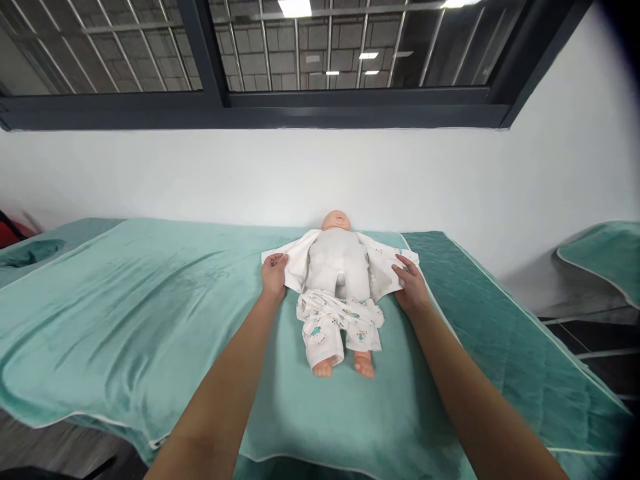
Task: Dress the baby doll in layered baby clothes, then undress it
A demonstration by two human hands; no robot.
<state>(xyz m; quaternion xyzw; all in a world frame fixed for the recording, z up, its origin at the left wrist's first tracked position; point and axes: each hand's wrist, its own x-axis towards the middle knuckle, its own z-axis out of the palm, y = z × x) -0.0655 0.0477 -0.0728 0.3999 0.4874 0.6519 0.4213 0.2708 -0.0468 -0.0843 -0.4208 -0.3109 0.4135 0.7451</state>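
A baby doll with a white cloth torso lies on its back, its head toward the wall. Its white baby shirt is spread open to both sides of the torso. Printed baby pants are bunched at the thighs, and the bare feet stick out below. My left hand is closed on the shirt at the left sleeve end. On the opposite side, my right hand holds the shirt near the right sleeve end, the fingers slightly apart on the cloth and the thumb partly hidden.
Under the doll lies a light green blanket with soft folds. A darker green quilted cover extends on the right. Behind the bed is a white wall below a dark-framed window. Another green cloth shows at the far right.
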